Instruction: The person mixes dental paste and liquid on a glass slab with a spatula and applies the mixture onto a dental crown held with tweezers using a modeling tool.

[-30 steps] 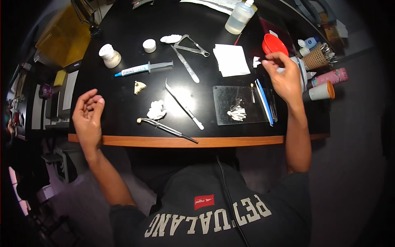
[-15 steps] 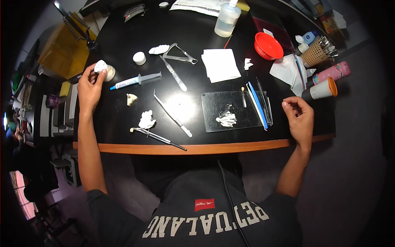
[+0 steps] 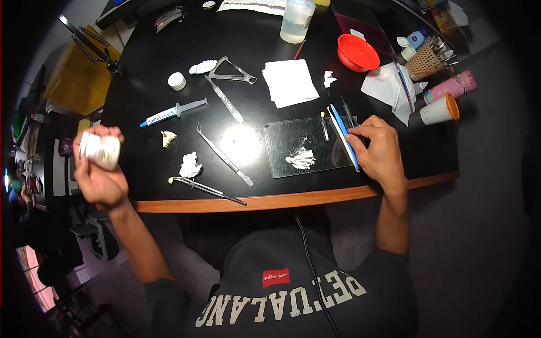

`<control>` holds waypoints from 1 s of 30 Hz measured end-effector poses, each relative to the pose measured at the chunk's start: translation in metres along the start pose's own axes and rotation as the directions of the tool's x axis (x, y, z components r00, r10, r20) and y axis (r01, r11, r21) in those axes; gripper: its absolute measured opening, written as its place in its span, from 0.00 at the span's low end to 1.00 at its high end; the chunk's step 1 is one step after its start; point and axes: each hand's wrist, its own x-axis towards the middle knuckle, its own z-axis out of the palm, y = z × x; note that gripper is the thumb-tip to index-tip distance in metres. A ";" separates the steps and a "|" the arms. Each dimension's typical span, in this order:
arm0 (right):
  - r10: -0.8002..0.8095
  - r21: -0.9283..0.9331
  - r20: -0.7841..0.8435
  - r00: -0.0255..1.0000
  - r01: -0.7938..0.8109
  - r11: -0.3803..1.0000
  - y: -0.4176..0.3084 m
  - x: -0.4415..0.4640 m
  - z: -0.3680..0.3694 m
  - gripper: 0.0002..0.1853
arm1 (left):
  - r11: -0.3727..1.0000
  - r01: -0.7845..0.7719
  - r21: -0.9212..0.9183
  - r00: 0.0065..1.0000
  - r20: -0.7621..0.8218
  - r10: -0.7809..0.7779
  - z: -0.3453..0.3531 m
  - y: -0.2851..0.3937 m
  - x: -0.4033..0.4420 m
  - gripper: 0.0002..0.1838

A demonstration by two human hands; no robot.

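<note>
A white-lidded jar lies tilted in my left hand, which is raised at the left with its fingers around the jar. My right hand is at the blue and white tool by the right side of the dark glass slab; thumb and fingers pinch at its edge. White material is smeared on the slab, and a small brush lies on it. A labelled syringe and bent tweezers lie between the hands.
Crumpled tissue and a clamp tool lie near the front edge. Farther back are white paper sheets, a red bowl and a clear bottle. A cup and pink bottle stand at the right.
My left hand has lifted the jar off the table, bringing it toward me and tilting it. My right hand has moved left to the blue and white tool. The view has shifted slightly.
</note>
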 end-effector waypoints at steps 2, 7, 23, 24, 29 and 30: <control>0.041 -0.091 0.029 0.999 -0.038 0.995 -0.006 0.001 0.003 0.06 | 0.987 0.034 -0.160 0.999 0.036 -0.029 0.026 0.010 -0.025 0.28; 0.092 -0.129 -0.037 0.995 -0.096 0.987 -0.015 0.002 0.012 0.06 | 0.977 0.077 -0.197 0.996 0.062 -0.066 0.074 0.018 -0.070 0.30; 0.132 0.238 -0.191 0.973 -0.085 0.968 -0.029 0.003 0.002 0.03 | 0.989 0.097 0.108 0.984 0.139 -0.112 0.150 0.016 -0.119 0.33; 0.155 0.341 -0.174 0.972 -0.088 0.936 -0.034 0.002 -0.002 0.03 | 0.988 0.074 0.134 0.986 0.137 -0.093 0.153 0.015 -0.120 0.33; 0.078 0.732 0.035 0.996 -0.078 0.677 -0.074 -0.013 -0.010 0.08 | 0.970 0.020 0.244 0.969 0.233 -0.079 0.154 0.009 -0.121 0.35; 0.059 0.754 0.042 0.997 -0.070 0.653 -0.088 -0.016 -0.014 0.06 | 0.968 0.020 0.249 0.965 0.247 -0.083 0.155 0.008 -0.121 0.35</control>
